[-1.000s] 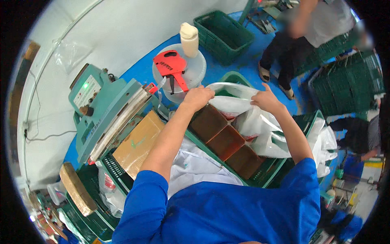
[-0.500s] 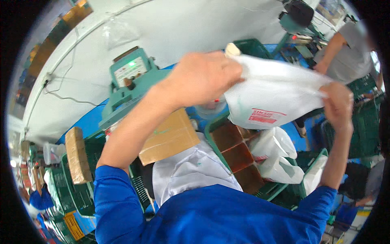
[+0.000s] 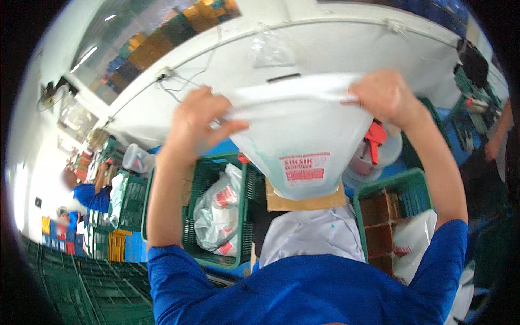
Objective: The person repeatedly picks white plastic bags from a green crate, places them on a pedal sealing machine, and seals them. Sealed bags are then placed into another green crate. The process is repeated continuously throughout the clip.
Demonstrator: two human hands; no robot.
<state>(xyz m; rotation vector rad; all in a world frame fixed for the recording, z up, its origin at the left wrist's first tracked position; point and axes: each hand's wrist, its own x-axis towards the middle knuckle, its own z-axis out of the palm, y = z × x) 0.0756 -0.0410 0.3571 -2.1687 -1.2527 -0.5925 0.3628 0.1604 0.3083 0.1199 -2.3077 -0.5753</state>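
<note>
A white plastic bag (image 3: pixel 303 132) with red print on its front is stretched between my hands at chest height. My left hand (image 3: pixel 201 116) is closed on the bag's upper left corner, its thumb pointing inward; the hand is a little blurred. At the upper right corner, my right hand (image 3: pixel 387 96) pinches the bag's top edge. The bag's lower part hangs in front of a brown cardboard box (image 3: pixel 306 203), hiding most of it. Whether anything is inside the bag, I cannot tell.
Left of the box, a green crate (image 3: pixel 238 264) holds several red-printed bagged packs (image 3: pixel 216 214). To the right stands a green crate (image 3: pixel 359 230) with brown dividers and white bags. A red tool (image 3: pixel 375 142) rests in a clear container (image 3: pixel 391 157). Co-workers stand at both sides.
My view has turned left. The bag, earlier tilted off to the right, now hangs in front of me, still between both hands. The crate of bagged packs now shows on the left.
</note>
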